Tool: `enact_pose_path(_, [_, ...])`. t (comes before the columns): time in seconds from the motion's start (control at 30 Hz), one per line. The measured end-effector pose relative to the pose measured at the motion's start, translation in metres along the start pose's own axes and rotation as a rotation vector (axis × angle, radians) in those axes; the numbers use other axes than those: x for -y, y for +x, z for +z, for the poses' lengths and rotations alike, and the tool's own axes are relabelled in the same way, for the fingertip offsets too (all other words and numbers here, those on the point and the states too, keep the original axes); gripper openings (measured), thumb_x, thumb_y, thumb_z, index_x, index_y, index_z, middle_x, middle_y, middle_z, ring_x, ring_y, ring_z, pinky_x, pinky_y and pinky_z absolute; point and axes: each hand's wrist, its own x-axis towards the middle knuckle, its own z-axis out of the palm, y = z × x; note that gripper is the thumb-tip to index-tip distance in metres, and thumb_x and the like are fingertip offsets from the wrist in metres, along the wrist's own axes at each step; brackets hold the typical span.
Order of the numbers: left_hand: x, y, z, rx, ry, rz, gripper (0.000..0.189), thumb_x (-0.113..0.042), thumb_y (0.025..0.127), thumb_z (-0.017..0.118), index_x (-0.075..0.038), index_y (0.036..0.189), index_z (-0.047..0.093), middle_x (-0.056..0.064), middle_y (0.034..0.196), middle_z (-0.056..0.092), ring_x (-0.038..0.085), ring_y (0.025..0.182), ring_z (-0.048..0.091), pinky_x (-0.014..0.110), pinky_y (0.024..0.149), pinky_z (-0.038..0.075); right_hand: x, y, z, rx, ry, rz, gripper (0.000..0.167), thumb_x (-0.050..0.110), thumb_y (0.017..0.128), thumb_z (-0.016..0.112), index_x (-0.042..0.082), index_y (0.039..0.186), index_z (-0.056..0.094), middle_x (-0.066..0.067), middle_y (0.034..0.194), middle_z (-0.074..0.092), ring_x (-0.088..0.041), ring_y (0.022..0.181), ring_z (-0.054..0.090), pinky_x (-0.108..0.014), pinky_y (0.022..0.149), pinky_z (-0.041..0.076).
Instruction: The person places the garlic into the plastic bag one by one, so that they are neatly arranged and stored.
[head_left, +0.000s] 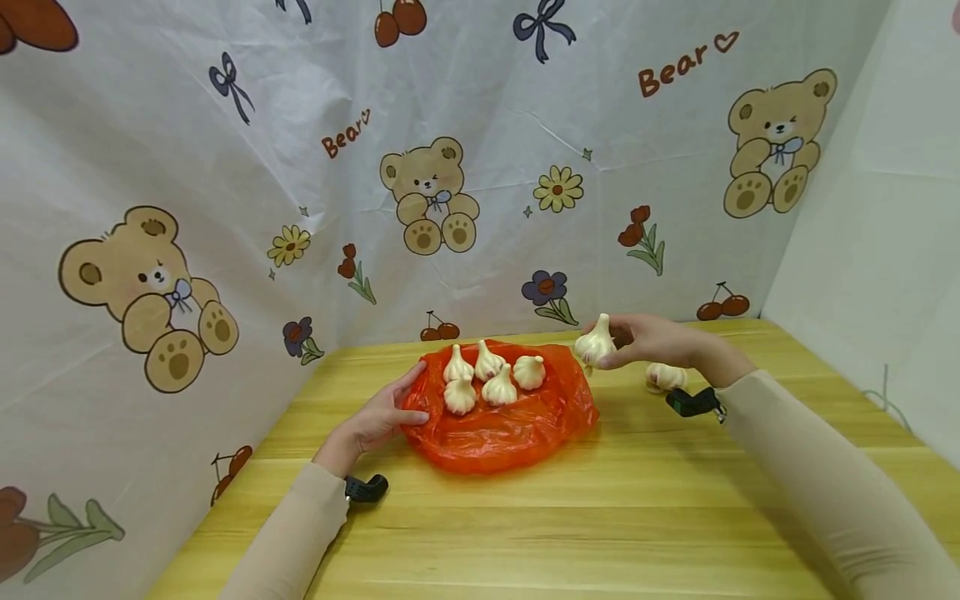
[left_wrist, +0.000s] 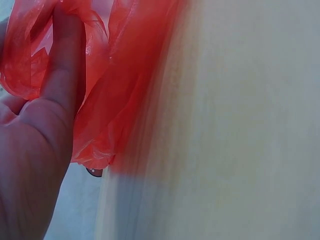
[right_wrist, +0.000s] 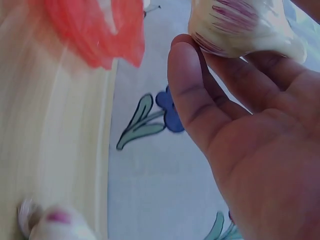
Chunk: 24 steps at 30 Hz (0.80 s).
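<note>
A red plastic bag [head_left: 487, 446] lies open on the table with several garlic bulbs [head_left: 498, 386] sitting in it. My left hand [head_left: 381, 414] grips the bag's left edge, thumb over the rim; in the left wrist view the red film [left_wrist: 115, 85] wraps around the fingers. To the right of the bag and raised above the table, my right hand [head_left: 641, 340] holds a garlic bulb [head_left: 596, 343], stem up. The right wrist view shows purple streaks on this held bulb [right_wrist: 240, 25], pinched by thumb and fingers. Another garlic bulb [head_left: 666, 377] rests on the table beneath the right wrist.
The wooden table [head_left: 525, 533] ends at a wall sheet [head_left: 480, 292] printed with bears and flowers, close behind the bag. A white wall [head_left: 885, 275] stands at the right, with a thin cable [head_left: 888, 404] near the table's right edge. Each wrist carries a black camera [head_left: 366, 489].
</note>
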Motion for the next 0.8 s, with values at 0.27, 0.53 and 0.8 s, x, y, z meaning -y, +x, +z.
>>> enact_pose_path(0.27, [-0.001,-0.001,0.001,-0.006,0.008,0.010,0.106,0.005,0.091,0.070,-0.030,0.167,0.005,0.003,0.176,0.000,0.040,0.158,0.017,0.041,0.105,0.055,0.016,0.025,0.018,0.050,0.076,-0.001,0.060,0.028,0.090,0.081,0.009,0.142,0.056,-0.011,0.130,0.068,-0.028,0.117,0.066,-0.042,0.102,0.058])
enact_pose_path(0.53, [-0.004,-0.001,0.001,-0.015,0.020,0.023,0.106,0.007,0.091,0.070,-0.026,0.168,0.004,0.005,0.176,-0.003,0.041,0.159,0.013,0.041,0.104,0.055,0.026,0.050,0.037,0.071,0.048,0.014,0.053,0.030,0.090,0.080,0.006,0.133,0.060,-0.011,0.124,0.069,-0.026,0.111,0.066,-0.043,0.099,0.059])
enact_pose_path(0.8, [-0.003,-0.002,0.000,-0.015,0.021,0.027,0.105,0.008,0.092,0.068,-0.025,0.168,0.004,0.004,0.176,-0.003,0.040,0.159,0.013,0.040,0.103,0.056,0.025,0.068,0.054,0.127,0.082,0.093,0.051,0.030,0.090,0.080,0.005,0.129,0.059,-0.010,0.119,0.065,-0.023,0.105,0.063,-0.042,0.098,0.059])
